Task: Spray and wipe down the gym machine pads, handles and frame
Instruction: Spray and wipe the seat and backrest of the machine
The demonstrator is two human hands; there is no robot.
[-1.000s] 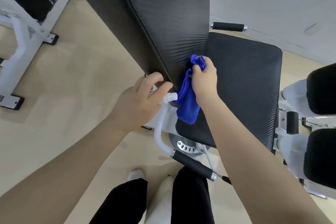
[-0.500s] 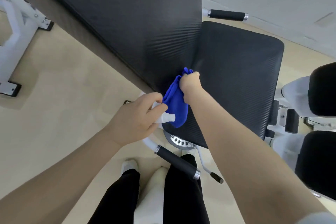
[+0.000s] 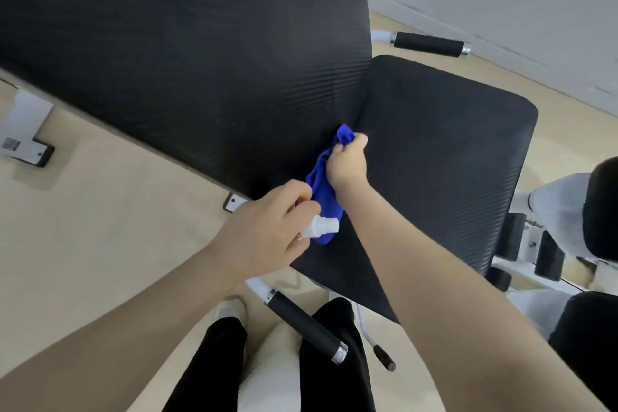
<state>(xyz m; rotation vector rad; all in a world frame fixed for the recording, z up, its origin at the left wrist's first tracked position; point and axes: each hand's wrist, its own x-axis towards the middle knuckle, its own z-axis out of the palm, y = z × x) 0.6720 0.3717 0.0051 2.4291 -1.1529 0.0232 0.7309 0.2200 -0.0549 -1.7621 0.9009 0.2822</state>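
Pale gym floor (image 3: 100, 227) and a white wall behind; a person bends over a black machine, cloth at the seam of its pads.

Right hand (image 3: 346, 165) grips a bunched blue cloth (image 3: 322, 191), pressing it where the backrest (image 3: 200, 60) meets the seat (image 3: 441, 157); left hand (image 3: 267, 231) is curled round a small white spray bottle (image 3: 321, 227), nozzle aimed at the cloth, just beside it; two foam-gripped handles, one near the legs (image 3: 304, 324) and one far (image 3: 428, 43), look untouched. I judge the cloth soft and limp, best kept balled in the fist so it carries pressure; the bottle light, slippery if wet, best held at the neck; the ribbed pads firm yet yielding, likely to trap moisture in the crease.
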